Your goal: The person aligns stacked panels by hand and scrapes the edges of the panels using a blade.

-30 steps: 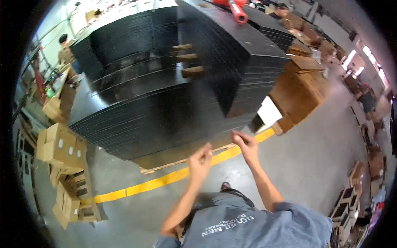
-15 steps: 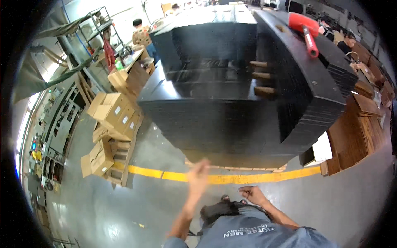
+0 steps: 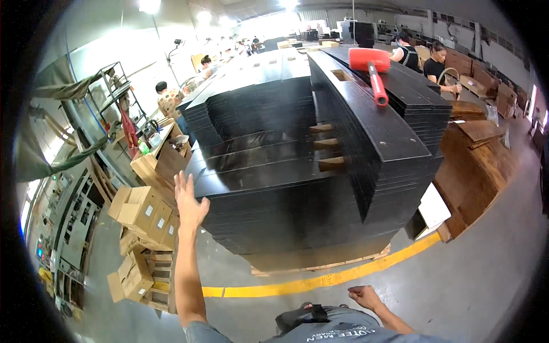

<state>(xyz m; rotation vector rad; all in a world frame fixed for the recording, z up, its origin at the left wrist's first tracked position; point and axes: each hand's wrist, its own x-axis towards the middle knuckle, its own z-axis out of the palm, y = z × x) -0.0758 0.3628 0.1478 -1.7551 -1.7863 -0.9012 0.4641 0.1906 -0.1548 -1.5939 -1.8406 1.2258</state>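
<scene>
My left hand [image 3: 190, 201] is raised with fingers spread, at the near left corner of a large stack of black panels [image 3: 274, 214]. It holds nothing; whether it touches the stack's edge I cannot tell. Low in front of my body, my right hand [image 3: 365, 298] has its fingers curled together, with nothing showing in them. It is apart from the stack. A red mallet [image 3: 372, 63] lies on top of the long narrow black panels [image 3: 394, 134] at the right of the stack. Small wooden blocks [image 3: 329, 144] stick out between the panels.
Cardboard boxes [image 3: 140, 208] sit on a wooden pallet [image 3: 160, 266] at the left. A yellow floor line [image 3: 326, 280] runs before the stack. Brown boards [image 3: 474, 166] lean at the right. Co-workers [image 3: 437, 63] are at the far right, others at the back left.
My left hand has moved up and left to the stack's near left corner, its fingers now spread. My right hand remains low by my body. The view has tilted up.
</scene>
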